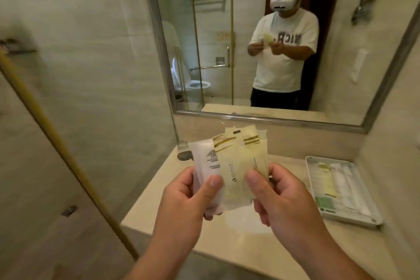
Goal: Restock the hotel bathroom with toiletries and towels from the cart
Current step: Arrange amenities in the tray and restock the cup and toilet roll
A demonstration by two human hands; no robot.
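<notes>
I hold a fanned stack of toiletry packets [236, 166], pale yellow and white sachets with gold stripes, above the vanity counter [229, 250]. My left hand [188, 198] pinches the white packet on the stack's left side. On the right side my right hand [279, 193] grips the yellow packets with thumb on top. A white amenity tray [372, 218] lies on the counter to the right, holding several long wrapped items and a green-labelled packet.
A framed mirror [272, 118] hangs above the counter and shows a person, a toilet and a shower door. A glass shower panel with a gold rail [68, 157] stands at left. A small glass jar [183, 150] sits at the counter's back left corner.
</notes>
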